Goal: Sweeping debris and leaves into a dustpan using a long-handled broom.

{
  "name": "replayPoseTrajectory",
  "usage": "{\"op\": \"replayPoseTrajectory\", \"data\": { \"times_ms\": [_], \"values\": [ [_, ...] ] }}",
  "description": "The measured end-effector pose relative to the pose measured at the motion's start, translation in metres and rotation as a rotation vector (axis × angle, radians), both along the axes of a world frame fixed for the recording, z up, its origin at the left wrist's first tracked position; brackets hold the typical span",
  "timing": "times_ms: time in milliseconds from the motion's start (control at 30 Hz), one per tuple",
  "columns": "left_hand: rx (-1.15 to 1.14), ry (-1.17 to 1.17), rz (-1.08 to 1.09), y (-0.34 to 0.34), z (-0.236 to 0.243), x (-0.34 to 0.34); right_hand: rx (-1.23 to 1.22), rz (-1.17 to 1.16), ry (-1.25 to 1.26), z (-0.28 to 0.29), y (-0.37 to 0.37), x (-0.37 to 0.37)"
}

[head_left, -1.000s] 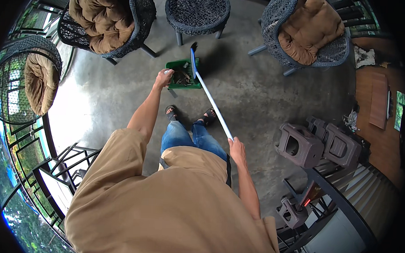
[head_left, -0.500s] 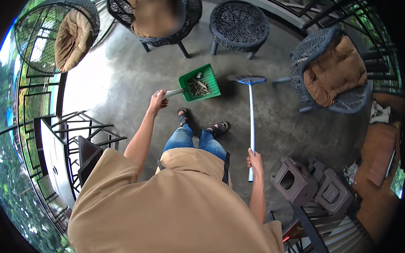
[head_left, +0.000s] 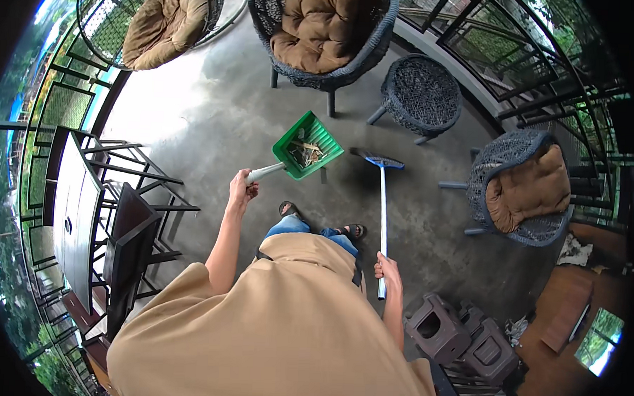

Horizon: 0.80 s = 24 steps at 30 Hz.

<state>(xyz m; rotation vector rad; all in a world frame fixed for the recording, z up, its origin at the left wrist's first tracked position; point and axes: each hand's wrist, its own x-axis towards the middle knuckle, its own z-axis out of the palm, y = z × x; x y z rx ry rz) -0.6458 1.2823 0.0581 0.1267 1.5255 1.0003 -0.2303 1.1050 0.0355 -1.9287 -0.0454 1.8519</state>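
My left hand (head_left: 242, 190) is wrapped round the pale handle (head_left: 266, 171) of a green dustpan (head_left: 324, 137), held out in front of me. Dry leaves and other small litter (head_left: 305, 153) lie inside the pan. In my right hand (head_left: 389, 270) is the upper end of a long, light blue broom stick (head_left: 383, 218). The stick reaches forward to a blue broom head (head_left: 384, 162) with dark bristles, to the right of the dustpan and apart from it. Whether the bristles touch the floor I cannot tell.
Ahead stand a cushioned wicker armchair (head_left: 326, 74), a round wicker stool (head_left: 422, 94) and another armchair (head_left: 523, 180) at right. A table (head_left: 72, 223) with dark chairs (head_left: 135, 239) is on the left. Grey-brown plastic boxes (head_left: 439, 325) sit close by my right arm.
My view has turned left, so the furniture ahead has shifted right. The dustpan is tilted more, and the broom head has moved slightly closer to it. Both hands keep their hold.
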Motion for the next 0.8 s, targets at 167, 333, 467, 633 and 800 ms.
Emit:
{"op": "replayPoseTrajectory", "data": {
  "times_ms": [167, 333, 467, 633, 800],
  "values": [
    [0.031, 0.007, 0.093, -0.002, 0.012, -0.061, -0.012, 0.097, 0.12, 0.005, 0.05, -0.06],
    [0.088, 0.043, 0.086, 0.001, 0.022, -0.115, -0.016, 0.126, 0.29, -0.002, 0.111, -0.125],
    [0.077, 0.123, 0.098, 0.003, 0.028, -0.15, -0.073, -0.029, 0.52, -0.007, 0.16, -0.171],
    [0.068, 0.14, 0.19, 0.016, 0.033, -0.191, -0.113, -0.142, 0.649, -0.011, 0.213, -0.216],
    [0.036, 0.125, 0.29, 0.041, 0.033, -0.232, -0.097, -0.142, 0.6, -0.021, 0.271, -0.25]
  ]
}}
